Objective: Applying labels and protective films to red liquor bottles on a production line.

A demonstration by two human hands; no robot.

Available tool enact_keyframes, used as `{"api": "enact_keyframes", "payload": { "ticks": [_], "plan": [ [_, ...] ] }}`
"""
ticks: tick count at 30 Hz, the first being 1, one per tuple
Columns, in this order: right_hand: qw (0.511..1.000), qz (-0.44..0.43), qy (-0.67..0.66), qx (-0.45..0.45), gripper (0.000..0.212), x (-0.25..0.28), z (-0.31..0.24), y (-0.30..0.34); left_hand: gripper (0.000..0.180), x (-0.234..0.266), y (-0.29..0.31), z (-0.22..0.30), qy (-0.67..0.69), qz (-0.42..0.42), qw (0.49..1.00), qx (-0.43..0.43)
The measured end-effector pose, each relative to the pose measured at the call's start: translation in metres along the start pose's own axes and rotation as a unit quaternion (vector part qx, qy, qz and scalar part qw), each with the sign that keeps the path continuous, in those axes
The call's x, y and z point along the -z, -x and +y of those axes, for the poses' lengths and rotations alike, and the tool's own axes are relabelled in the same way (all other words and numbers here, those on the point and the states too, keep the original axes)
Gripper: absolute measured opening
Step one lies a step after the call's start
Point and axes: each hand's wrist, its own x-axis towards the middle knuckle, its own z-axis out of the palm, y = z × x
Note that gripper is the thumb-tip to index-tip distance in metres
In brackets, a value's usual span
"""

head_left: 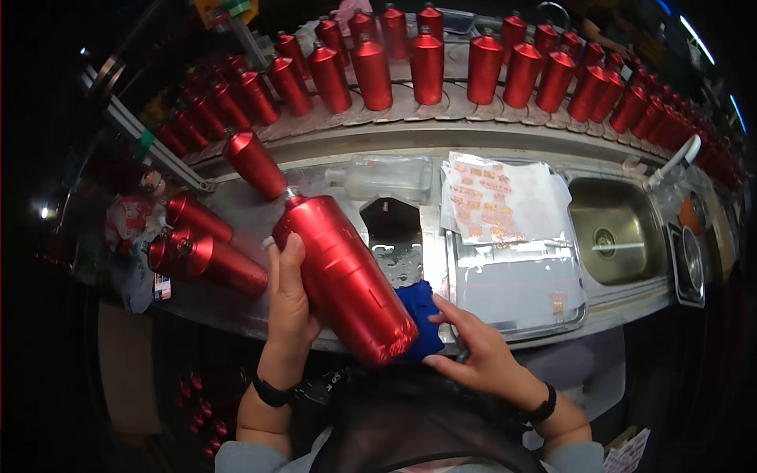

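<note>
A large glossy red metallic bottle [347, 272] lies slantwise in front of me, its neck up to the left and its base down to the right. My left hand [290, 296] grips its side, thumb on top. At the base end, my right hand [481, 351] has a blue cloth [426, 319] between thumb and fingers, held against or just behind the bottle. Further red bottles stand on the counter to the left: one [254, 164] beyond the held bottle's neck, others [199, 217] beside my left hand.
A curved conveyor [410, 118] carries many red bottles along the back. Right of centre is a tray [582, 315] with white printed sheets [505, 201], then a steel sink [615, 236]. A transparent container [394, 175] lies behind a dark counter opening [390, 225].
</note>
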Motion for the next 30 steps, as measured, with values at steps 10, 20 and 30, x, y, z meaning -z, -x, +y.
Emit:
{"api": "enact_keyframes", "payload": {
  "ticks": [10, 20, 30],
  "plan": [
    [0.996, -0.05, 0.061, -0.036, 0.109, -0.042, -0.002, 0.006, 0.054, 0.004, 0.013, -0.04, -0.012, -0.1, 0.974, 0.203],
    [0.988, -0.005, 0.151, -0.02, 0.106, -0.042, -0.01, -0.018, 0.053, 0.012, -0.024, -0.044, -0.054, -0.115, 0.969, 0.21],
    [0.996, -0.004, 0.092, -0.006, 0.099, -0.039, 0.008, -0.031, 0.042, 0.043, -0.044, -0.062, 0.0, -0.137, 0.962, 0.235]
  ]
}}
